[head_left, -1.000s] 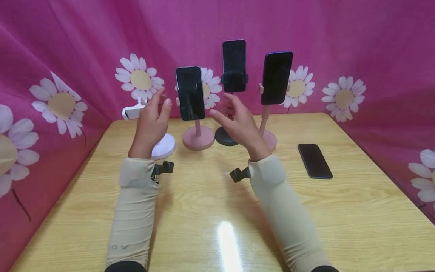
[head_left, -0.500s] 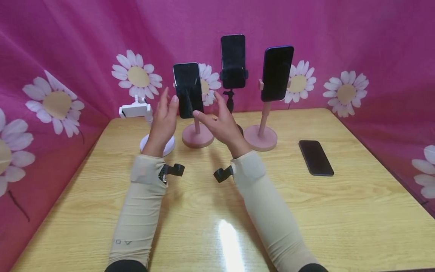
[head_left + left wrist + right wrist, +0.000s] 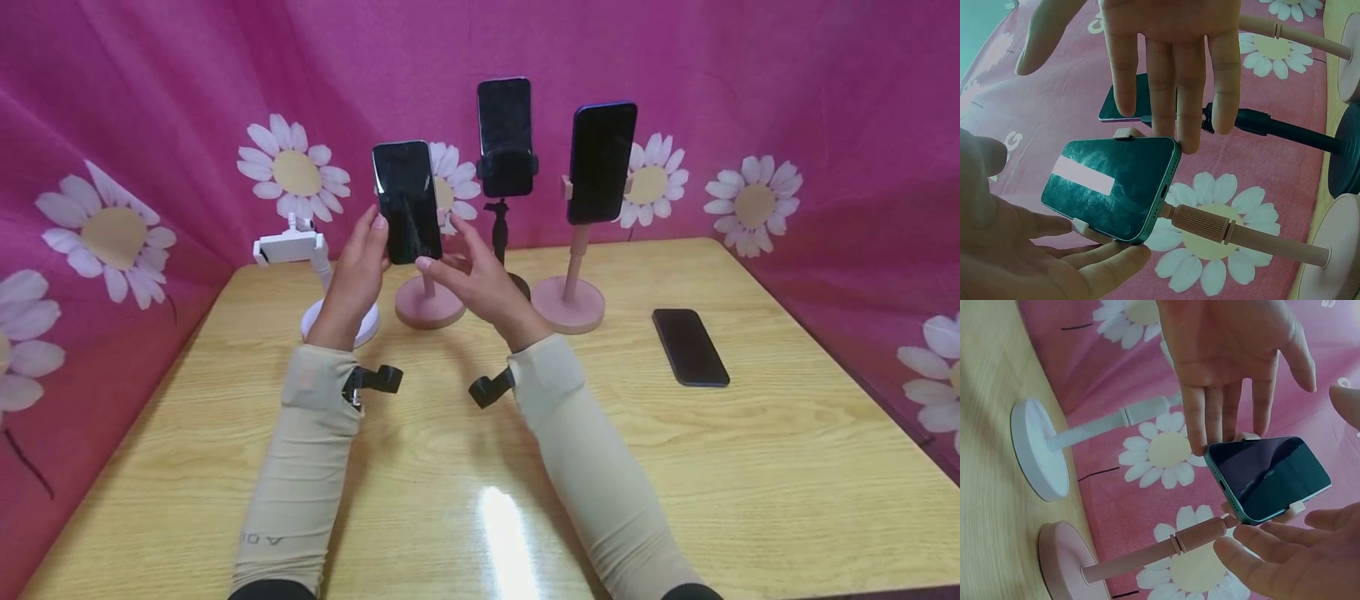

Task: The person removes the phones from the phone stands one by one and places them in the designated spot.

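Observation:
A dark phone stands upright in the clamp of a pink phone stand. My left hand is at the phone's left edge, its fingers extended beside the clamp. From the right, my right hand reaches toward the phone's lower corner, with thumb and fingers spread. In the left wrist view, both hands flank the phone with long, loosely straight fingers. The right wrist view has the phone between the hands too; whether fingertips touch it, I cannot tell.
A white stand with a bare holder is at left. Behind, a black stand holds a phone; a second pink stand bears another phone. One more phone lies flat on the wooden table at right.
Both hands have closed in on the phone in the nearer pink stand, the left moving right and the right moving left. The stands and phones appear to stay put.

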{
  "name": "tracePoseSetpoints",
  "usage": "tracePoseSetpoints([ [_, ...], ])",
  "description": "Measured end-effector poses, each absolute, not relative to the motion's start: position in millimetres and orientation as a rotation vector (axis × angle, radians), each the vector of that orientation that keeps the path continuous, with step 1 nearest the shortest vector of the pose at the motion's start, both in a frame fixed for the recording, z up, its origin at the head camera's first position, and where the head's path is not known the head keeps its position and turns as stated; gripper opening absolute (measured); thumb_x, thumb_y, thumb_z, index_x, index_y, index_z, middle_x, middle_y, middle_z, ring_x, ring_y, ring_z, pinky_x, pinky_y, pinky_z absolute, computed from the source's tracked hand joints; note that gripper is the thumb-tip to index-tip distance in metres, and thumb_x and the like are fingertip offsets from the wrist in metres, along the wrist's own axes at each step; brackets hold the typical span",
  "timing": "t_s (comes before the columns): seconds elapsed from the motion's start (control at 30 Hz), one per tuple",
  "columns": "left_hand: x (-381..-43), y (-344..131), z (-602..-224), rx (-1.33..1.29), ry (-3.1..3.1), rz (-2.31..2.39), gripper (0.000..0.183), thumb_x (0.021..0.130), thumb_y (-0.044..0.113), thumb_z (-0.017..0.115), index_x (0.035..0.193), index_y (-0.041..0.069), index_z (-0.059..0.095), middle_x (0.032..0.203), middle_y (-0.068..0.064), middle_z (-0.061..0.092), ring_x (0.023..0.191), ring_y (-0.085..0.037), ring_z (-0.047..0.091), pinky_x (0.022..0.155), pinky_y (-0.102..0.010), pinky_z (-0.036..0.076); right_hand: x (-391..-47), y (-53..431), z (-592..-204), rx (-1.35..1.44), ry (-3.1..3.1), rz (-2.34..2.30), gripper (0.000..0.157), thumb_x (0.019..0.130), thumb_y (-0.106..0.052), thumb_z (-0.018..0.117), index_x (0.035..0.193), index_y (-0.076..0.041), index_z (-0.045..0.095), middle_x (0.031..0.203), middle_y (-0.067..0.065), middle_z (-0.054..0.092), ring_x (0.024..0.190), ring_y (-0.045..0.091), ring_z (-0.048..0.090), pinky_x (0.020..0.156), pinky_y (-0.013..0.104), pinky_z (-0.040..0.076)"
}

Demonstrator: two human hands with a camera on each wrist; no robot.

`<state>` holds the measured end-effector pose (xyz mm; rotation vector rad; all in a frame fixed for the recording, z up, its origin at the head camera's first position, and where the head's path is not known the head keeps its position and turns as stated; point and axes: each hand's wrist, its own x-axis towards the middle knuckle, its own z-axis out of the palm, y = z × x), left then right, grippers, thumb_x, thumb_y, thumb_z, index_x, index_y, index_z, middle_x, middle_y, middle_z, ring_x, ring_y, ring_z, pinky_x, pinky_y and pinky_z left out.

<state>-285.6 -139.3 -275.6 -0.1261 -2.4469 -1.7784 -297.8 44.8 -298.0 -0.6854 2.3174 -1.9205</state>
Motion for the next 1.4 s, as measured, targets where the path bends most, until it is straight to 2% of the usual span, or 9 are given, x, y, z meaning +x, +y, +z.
tracePoseSetpoints([
  [0.27,-286.4,-139.1,-278.0,-0.148,-2.418,-1.81,0.062,0.1,0.053,0.034,0.155,0.028,0.018,0.157,-0.001,0.025,0.14,-0.023,0.03,0.11,-0.041,0.034,-296.6,41.9,-300.7,-0.717,2.294,-1.934,0.082,0.09,-0.038,0.065,0.154,-0.027,0.016,0.15,0.007,0.037,0.135,0.03,0.039,0.106,0.051,0.036],
  [0.53,-287.2,-138.7,-278.4,-0.126,-2.425,-1.794,0.061,0.101,0.052,0.034,0.154,0.027,0.02,0.157,-0.004,0.026,0.138,-0.028,0.036,0.109,-0.04,0.035,-295.5,41.7,-302.1,-0.706,2.292,-1.937,0.08,0.09,-0.038,0.065,0.154,-0.029,0.017,0.149,0.006,0.038,0.132,0.028,0.042,0.104,0.052,0.038],
  [0.87,-284.0,-138.3,-275.8,-0.177,-2.356,-1.841,0.059,0.102,0.047,0.035,0.154,0.021,0.025,0.148,-0.009,0.042,0.131,-0.026,0.047,0.106,-0.039,0.039,-295.6,46.2,-301.1,-0.686,2.279,-1.98,0.078,0.089,-0.041,0.066,0.152,-0.031,0.022,0.146,0.005,0.042,0.125,0.027,0.049,0.1,0.045,0.043],
  [1.07,-282.7,-138.0,-274.6,-0.2,-2.32,-1.866,0.057,0.102,0.045,0.037,0.152,0.019,0.029,0.14,-0.012,0.049,0.124,-0.027,0.053,0.103,-0.038,0.042,-295.8,49.0,-298.1,-0.679,2.269,-2.002,0.073,0.09,-0.037,0.066,0.152,-0.029,0.027,0.144,0.008,0.045,0.121,0.027,0.053,0.098,0.04,0.046],
  [1.4,-278.2,-138.5,-271.4,-0.224,-2.334,-1.845,0.056,0.101,0.046,0.039,0.151,0.021,0.032,0.137,-0.009,0.052,0.12,-0.025,0.056,0.099,-0.038,0.046,-296.3,51.0,-294.3,-0.63,2.228,-2.061,0.068,0.089,-0.037,0.067,0.149,-0.025,0.035,0.139,0.008,0.048,0.115,0.027,0.056,0.096,0.048,0.047],
])
